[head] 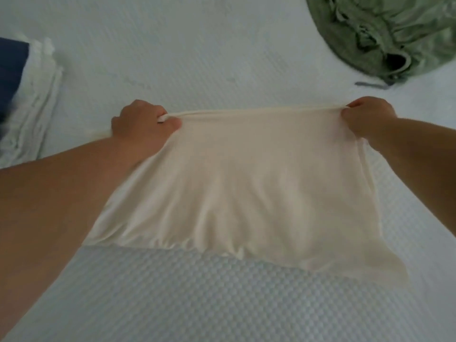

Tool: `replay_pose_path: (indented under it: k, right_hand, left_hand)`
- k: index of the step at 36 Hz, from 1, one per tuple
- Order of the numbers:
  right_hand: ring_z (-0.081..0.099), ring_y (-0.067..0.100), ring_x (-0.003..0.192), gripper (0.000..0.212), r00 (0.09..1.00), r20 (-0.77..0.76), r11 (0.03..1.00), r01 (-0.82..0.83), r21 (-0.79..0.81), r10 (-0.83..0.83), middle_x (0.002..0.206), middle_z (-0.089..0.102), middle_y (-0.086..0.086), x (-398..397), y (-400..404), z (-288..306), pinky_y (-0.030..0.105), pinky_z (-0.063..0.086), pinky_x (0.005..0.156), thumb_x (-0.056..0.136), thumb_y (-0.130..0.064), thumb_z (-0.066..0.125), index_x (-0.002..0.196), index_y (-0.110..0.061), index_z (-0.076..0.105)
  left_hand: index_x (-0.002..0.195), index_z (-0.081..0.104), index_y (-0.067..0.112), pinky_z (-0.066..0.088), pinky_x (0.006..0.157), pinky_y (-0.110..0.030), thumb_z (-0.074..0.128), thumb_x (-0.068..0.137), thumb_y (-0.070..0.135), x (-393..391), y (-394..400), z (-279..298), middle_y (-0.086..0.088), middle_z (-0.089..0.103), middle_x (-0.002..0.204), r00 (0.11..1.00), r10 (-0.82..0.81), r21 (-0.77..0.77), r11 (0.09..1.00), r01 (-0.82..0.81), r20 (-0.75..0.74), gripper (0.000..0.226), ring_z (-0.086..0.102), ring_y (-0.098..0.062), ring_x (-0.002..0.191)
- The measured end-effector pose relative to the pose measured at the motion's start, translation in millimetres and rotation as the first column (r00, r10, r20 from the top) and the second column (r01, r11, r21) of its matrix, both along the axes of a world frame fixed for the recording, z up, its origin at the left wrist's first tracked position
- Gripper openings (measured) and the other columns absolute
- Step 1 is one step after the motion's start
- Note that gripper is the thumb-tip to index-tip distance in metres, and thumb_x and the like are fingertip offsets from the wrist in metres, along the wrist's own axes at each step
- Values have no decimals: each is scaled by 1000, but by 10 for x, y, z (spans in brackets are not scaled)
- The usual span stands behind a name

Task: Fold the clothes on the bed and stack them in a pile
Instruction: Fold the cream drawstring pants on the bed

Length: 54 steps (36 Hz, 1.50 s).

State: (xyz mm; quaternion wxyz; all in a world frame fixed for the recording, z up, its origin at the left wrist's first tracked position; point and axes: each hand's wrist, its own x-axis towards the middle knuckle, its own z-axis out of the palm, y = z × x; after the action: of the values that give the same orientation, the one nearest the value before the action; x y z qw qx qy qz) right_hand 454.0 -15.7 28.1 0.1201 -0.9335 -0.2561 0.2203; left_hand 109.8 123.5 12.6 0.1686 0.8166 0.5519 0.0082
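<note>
A: From the head view, how far along is the folding?

B: Partway, I'd judge. At the left edge sits a pile [29, 99] of 2 visible pieces, 1 white and 1 dark blue, apparently folded. The cream garment [222, 183] is in hand, and a green garment [394, 33] lies crumpled at the far right, not yet folded.

A: And the hands?

B: The left hand [143, 122] and right hand [367, 117] each pinch a far corner of the cream garment, fingers curled round the stretched edge. It drapes toward the person, the near hem resting on the bed [222, 58].

A: Materials?

B: The cream fabric looks thin, soft and limp, roughly rectangular, hem rippled. The green one seems thicker, with a drawstring. The bed cover has a fine quilted weave.
</note>
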Motion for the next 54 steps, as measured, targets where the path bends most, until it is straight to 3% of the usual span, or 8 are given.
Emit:
replay_pose_path:
  k: [3,15,22,28,34,42,47,54]
  right_hand:
    - [55,27,91,27,1000,-27,999,-8,35,9,104,57,6,37,25,-37,33,46,77,90,-23,50,112,-20,64]
    - [51,9,56,7,992,-80,938,121,326,-101,70,56,-7,-123,-404,123,18,42,50,85,-23,62,90,-27,64]
    - [48,20,63,9,919,-394,966,128,224,-30,71,58,6,-293,-1141,477,31,39,58,83,-8,65,91,-10,68]
    - [50,9,58,10,985,-95,976,-123,178,142,69,57,-15,-636,-1814,1114,20,37,47,85,-21,63,80,-29,62]
    - [53,-1,57,10,994,-91,962,-33,271,59,70,56,-5,-1104,-2570,1800,4,36,48,85,-12,62,88,-22,60]
    - [56,0,67,10,988,-118,978,-74,196,99,75,61,-15,-1659,-3602,2419,8,40,55,74,-41,61,79,-48,56]
    - [60,18,76,32,989,-139,988,-34,151,55,85,63,-20,-1820,-4206,2502,29,48,64,67,-68,58,90,-46,61]
    - [55,29,88,10,985,-7,985,-170,35,170,94,57,3,-2129,-3920,2080,31,40,75,80,-26,65,84,-36,65]
  left_hand:
    - [75,50,24,43,88,-46,55,84,54,1,43,-29,-17,58,103,996,-50,-61,997,46,-73,31,54,-38,102]
    - [125,50,26,25,97,-38,66,70,62,-133,-155,204,-3,56,128,968,11,-180,982,-58,-251,68,49,-26,120]
    - [95,57,29,25,86,-35,60,79,33,-493,-529,594,2,59,92,967,-39,-108,994,12,-252,16,55,-25,92]
    - [81,53,28,28,85,-38,60,77,13,-804,-1118,1058,16,43,62,1000,-18,-11,1000,18,-17,17,46,-18,71]
    - [79,55,20,20,107,-44,52,77,11,-1125,-1801,1721,3,52,72,994,9,-97,995,1,109,10,39,-20,76]
    - [79,64,12,32,57,-32,40,62,23,-1706,-2480,2419,-9,56,74,991,5,-255,966,29,131,31,47,-26,68]
    - [63,57,20,36,51,-25,43,57,27,-2081,-2703,2635,4,54,56,992,-16,-443,894,72,128,17,50,-10,56]
    - [72,56,21,34,64,-30,52,75,27,-2054,-2709,2040,-5,62,79,993,-114,-400,911,99,-14,8,52,-27,77]
